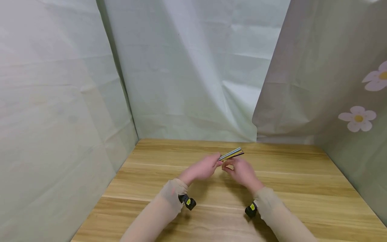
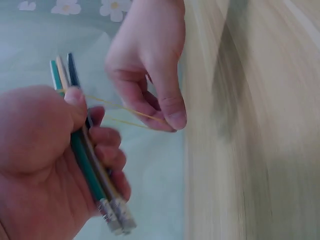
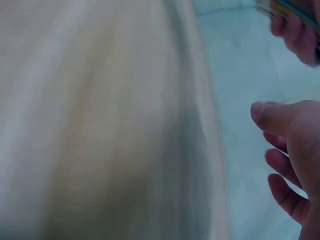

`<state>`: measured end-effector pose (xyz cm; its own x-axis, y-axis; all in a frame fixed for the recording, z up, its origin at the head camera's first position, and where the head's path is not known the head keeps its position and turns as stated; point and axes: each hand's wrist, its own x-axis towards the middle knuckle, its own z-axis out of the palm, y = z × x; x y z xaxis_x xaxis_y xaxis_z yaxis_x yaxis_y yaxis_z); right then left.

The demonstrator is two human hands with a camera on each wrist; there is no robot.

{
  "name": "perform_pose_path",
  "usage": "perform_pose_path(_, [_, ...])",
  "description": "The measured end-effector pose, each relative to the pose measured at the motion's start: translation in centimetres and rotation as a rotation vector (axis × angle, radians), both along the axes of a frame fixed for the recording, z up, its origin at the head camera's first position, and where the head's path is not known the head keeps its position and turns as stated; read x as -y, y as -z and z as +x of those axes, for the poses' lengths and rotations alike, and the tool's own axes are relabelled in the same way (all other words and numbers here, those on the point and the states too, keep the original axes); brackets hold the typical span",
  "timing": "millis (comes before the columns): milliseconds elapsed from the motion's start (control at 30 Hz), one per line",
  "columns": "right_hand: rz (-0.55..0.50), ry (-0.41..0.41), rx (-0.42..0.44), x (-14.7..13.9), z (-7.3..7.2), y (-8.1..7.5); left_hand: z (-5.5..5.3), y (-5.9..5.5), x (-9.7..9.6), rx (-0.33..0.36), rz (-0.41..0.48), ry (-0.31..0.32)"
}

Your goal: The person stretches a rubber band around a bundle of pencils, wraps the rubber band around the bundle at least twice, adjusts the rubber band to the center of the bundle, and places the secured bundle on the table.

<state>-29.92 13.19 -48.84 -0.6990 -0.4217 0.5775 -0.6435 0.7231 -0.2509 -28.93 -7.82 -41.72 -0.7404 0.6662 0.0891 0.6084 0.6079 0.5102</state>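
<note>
My left hand (image 1: 205, 167) grips a bundle of pencils (image 1: 231, 154) above the table. In the left wrist view the pencils (image 2: 86, 160) lie across the palm, one green and others darker or pale, with metal-banded eraser ends low by the wrist side. A thin yellow rubber band (image 2: 122, 108) loops round the bundle near the left thumb and is stretched out to my right hand (image 2: 150, 65). That hand pinches the band's far end between thumb and finger. In the right wrist view the right hand (image 3: 295, 145) is partly cut off and the band is barely visible.
Below the hands spreads a wood-grain table (image 1: 151, 188). Pale cloth sheets (image 1: 193, 84) hang behind it and at the sides, the right one printed with white flowers (image 1: 358, 118). Each wrist carries a small black camera (image 1: 190, 203).
</note>
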Motion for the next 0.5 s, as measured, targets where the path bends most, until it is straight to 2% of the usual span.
perform_pose_path(67, [-0.020, -0.007, 0.018, -0.1, -0.1, -0.3, 0.2, 0.0, 0.0, 0.036, 0.001, 0.033])
perform_pose_path(167, [0.021, -0.098, 0.036, -0.2, -0.2, -0.8, 0.1, 0.3, 0.2, 0.065, 0.006, 0.026])
perform_pose_path(233, [0.069, -0.146, 0.051, -0.3, 0.0, -1.1, 0.0, 0.5, 0.4, 0.039, 0.000, -0.037])
perform_pose_path(367, [0.087, -0.185, 0.048, -1.0, 0.4, -1.2, -0.6, 1.1, 0.9, -0.019, 0.009, -0.238])
perform_pose_path(433, [0.066, -0.215, 0.014, -1.4, 0.8, -1.4, -0.9, 1.5, 1.1, -0.029, 0.020, -0.323])
perform_pose_path(500, [0.045, -0.295, -0.049, -1.4, 1.2, -1.8, -1.2, 1.8, 1.4, -0.019, 0.038, -0.372])
